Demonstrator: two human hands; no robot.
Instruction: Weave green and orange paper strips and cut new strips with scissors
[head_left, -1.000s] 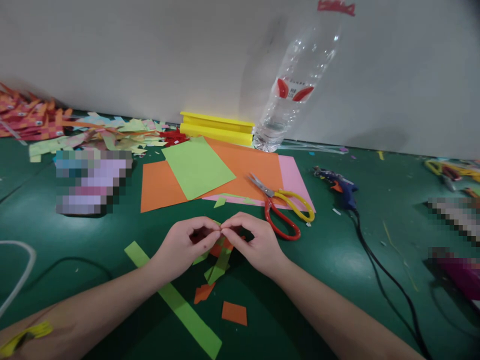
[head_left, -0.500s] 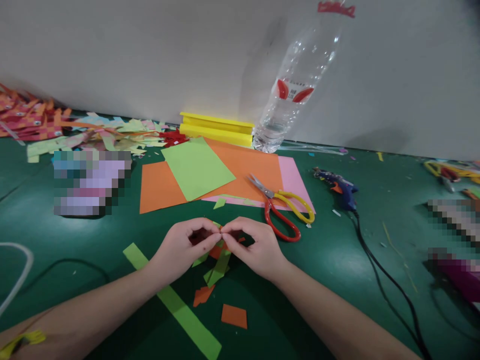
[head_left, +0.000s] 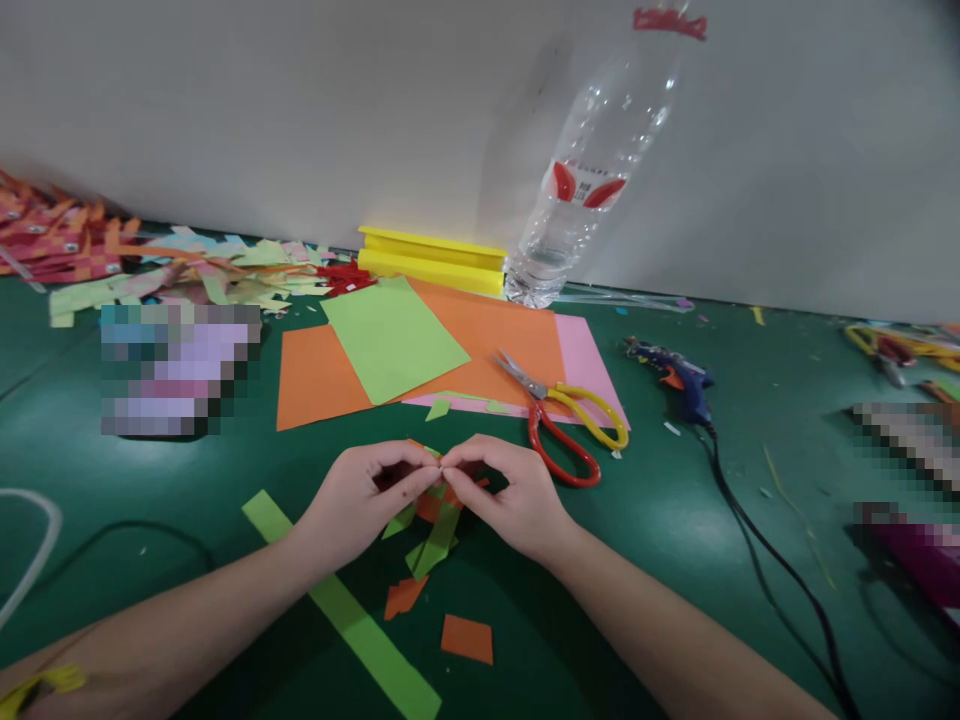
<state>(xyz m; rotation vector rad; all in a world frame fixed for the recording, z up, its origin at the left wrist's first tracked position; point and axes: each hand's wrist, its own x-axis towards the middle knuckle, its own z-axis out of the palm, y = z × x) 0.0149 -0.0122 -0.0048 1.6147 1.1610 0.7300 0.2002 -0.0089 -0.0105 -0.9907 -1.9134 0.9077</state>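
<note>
My left hand (head_left: 352, 505) and my right hand (head_left: 517, 492) meet fingertip to fingertip near the middle of the table, each closed in a thumb-and-finger pinch. Whatever lies between the fingertips is too small to make out. Just beneath them, partly covered by the fingers, is a green and orange paper piece with strips (head_left: 436, 540). A long green paper strip (head_left: 367, 635) runs under my left forearm. Closer to me are some orange paper scraps (head_left: 406, 597) and an orange paper rectangle (head_left: 467, 638). Scissors (head_left: 538, 390) with one red and one yellow handle lie slightly open beyond my right hand.
Behind my hands lie a green sheet (head_left: 394, 340), an orange sheet (head_left: 514, 335) and a pink sheet (head_left: 589, 365). A plastic bottle (head_left: 574, 190) leans on the wall beside folded yellow paper (head_left: 431, 262). A corded blue glue gun (head_left: 686, 380) rests at right; paper scraps (head_left: 225, 260) pile up back left.
The view has shifted very slightly. Both hands keep the same pinch at the same spot, with only a tiny movement of the left fingers.
</note>
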